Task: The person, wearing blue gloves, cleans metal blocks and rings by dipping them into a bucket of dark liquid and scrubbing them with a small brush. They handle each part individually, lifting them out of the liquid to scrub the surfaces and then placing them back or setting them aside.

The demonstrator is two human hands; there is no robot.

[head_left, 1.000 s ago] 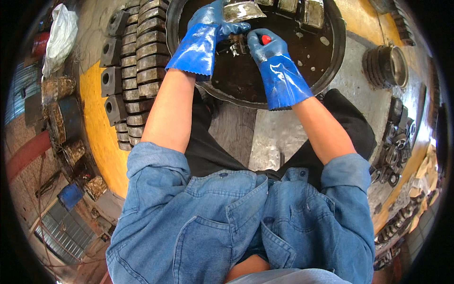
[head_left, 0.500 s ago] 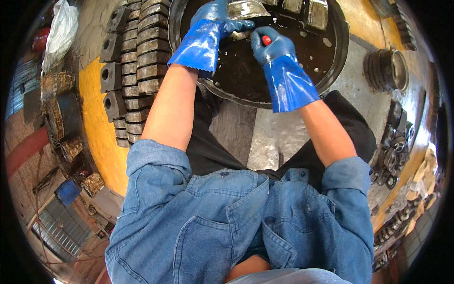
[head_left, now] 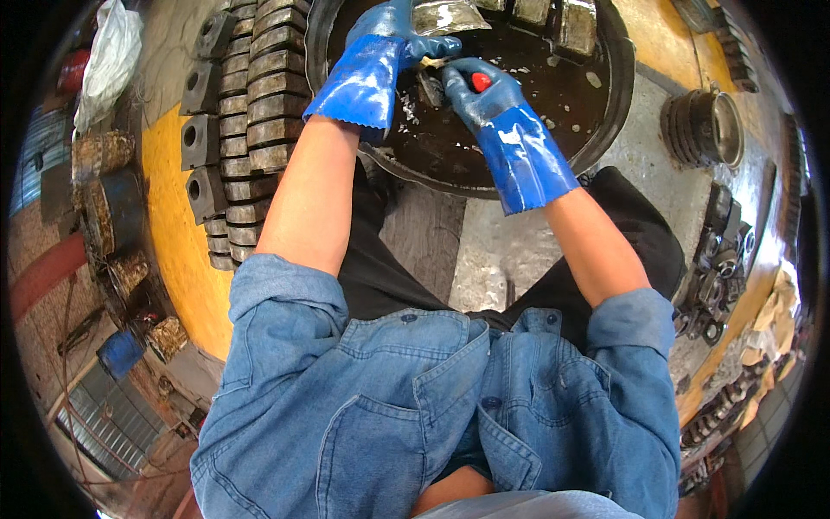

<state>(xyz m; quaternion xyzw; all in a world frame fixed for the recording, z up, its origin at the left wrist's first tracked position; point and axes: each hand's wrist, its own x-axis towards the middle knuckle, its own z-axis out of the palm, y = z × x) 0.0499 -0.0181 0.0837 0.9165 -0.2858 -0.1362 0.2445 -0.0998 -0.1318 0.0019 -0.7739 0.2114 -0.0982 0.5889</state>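
Observation:
Both my hands wear long blue rubber gloves over a round dark tub [head_left: 624, 86] of dark, wet-looking liquid. My left hand [head_left: 380, 28] is closed at the side of a wet metal block [head_left: 450, 16], its thumb stretched across toward the right; its other fingers are mostly hidden. My right hand [head_left: 484, 91] is wrapped round a brush with a red handle [head_left: 481, 82], whose pale tip [head_left: 430, 62] shows just below my left thumb. A dark metal piece [head_left: 428, 89] shows between the hands. Several more metal blocks [head_left: 577, 28] sit at the tub's far side.
Stacked rows of metal blocks [head_left: 275, 86] stand left of the tub, beside dark blocks with round holes [head_left: 201, 141]. At right are a ringed metal cylinder [head_left: 702, 128] and a pile of small metal parts [head_left: 718, 268]. A white plastic bag [head_left: 112, 56] lies far left.
My right hand has moved slightly left and down with the brush, and its pale tip now shows. My left hand stays nearly in place. The dark metal piece between the hands shows lower.

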